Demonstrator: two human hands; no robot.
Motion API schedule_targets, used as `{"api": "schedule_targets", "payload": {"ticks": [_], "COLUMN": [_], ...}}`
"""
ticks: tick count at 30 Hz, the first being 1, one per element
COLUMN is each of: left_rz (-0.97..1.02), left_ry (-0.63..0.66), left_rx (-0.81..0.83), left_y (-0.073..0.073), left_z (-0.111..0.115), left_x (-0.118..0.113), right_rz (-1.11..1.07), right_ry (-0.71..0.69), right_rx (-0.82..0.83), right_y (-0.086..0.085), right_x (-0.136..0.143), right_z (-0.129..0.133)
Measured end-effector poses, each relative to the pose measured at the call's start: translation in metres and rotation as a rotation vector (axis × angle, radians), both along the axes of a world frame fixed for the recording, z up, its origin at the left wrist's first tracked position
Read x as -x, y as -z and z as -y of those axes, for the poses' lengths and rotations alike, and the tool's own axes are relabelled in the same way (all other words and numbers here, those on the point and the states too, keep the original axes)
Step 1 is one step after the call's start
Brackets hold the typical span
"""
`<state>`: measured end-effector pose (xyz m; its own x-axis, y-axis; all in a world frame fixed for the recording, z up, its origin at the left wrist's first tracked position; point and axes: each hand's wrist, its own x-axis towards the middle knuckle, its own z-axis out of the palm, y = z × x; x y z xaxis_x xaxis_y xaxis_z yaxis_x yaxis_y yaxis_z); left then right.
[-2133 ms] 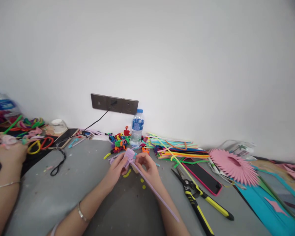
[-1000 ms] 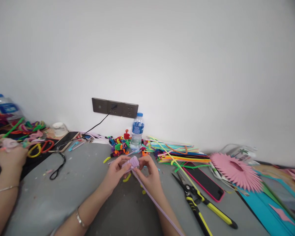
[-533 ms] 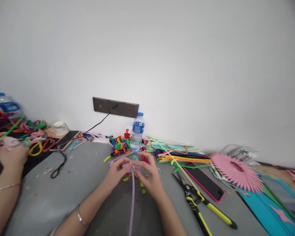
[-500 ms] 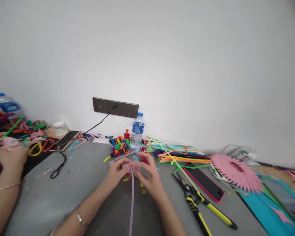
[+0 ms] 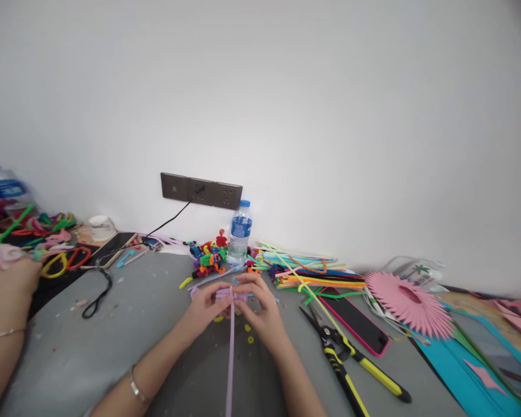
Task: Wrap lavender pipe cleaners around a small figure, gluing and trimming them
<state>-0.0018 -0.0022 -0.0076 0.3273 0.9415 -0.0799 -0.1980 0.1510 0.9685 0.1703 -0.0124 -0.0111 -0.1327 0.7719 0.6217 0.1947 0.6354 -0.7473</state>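
A lilac pipe cleaner [image 5: 231,353] hangs from between my hands down toward the bottom of the view. Its upper part is bent into a small lilac bundle, partly hidden by my fingers. My left hand [image 5: 205,310] pinches the bundle's left side, fingers closed. On the other side, my right hand [image 5: 260,307] grips the bundle between thumb and curled fingers. Small yellow pieces [image 5: 249,335] lie on the grey table [image 5: 125,347] beneath my hands. Just beyond is a cluster of colourful pipe-cleaner figures [image 5: 211,258].
A water bottle [image 5: 241,231] stands by the wall. To the right lie loose pipe cleaners [image 5: 321,272], yellow-black pruning shears [image 5: 338,341], a pink-cased phone [image 5: 358,324] and a pink folded-paper ring [image 5: 410,304]. At left, a co-worker's hand [image 5: 13,278] is near red-and-yellow-handled scissors [image 5: 65,262].
The whole view has shifted slightly. My fingers have adjusted around the lilac bundle, and more of it shows between my hands; the pipe cleaner's tail still hangs down.
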Motion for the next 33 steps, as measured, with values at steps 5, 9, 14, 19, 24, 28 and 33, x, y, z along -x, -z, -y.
{"api": "schedule_targets", "payload": {"ticks": [5, 9, 14, 19, 24, 28, 33], "left_rz": [-0.016, -0.020, 0.002, -0.056, -0.053, -0.073, -0.091], "left_ry": [0.022, 0.033, 0.052, 0.090, 0.086, 0.079, 0.059], "left_rx": [-0.005, 0.024, 0.057, -0.029, -0.030, -0.058, -0.126], "left_y": [0.004, 0.008, 0.005, -0.002, -0.003, -0.002, 0.000], "left_z": [-0.003, -0.003, -0.001, 0.001, 0.002, 0.000, -0.001], "left_x": [0.000, 0.001, 0.001, 0.002, 0.003, 0.003, 0.004], "right_rz": [0.001, 0.011, 0.019, 0.031, 0.016, -0.009, -0.021], "right_ry": [0.006, -0.038, -0.069, -0.086, -0.065, -0.048, -0.039], "right_rx": [0.013, 0.029, 0.063, 0.070, 0.053, 0.051, 0.048], "right_y": [0.002, 0.002, -0.002, -0.002, 0.000, -0.001, -0.002], "right_x": [-0.002, -0.001, 0.000, 0.001, 0.002, 0.003, 0.004], "right_z": [-0.001, 0.001, 0.003, 0.004, 0.003, 0.003, 0.004]}}
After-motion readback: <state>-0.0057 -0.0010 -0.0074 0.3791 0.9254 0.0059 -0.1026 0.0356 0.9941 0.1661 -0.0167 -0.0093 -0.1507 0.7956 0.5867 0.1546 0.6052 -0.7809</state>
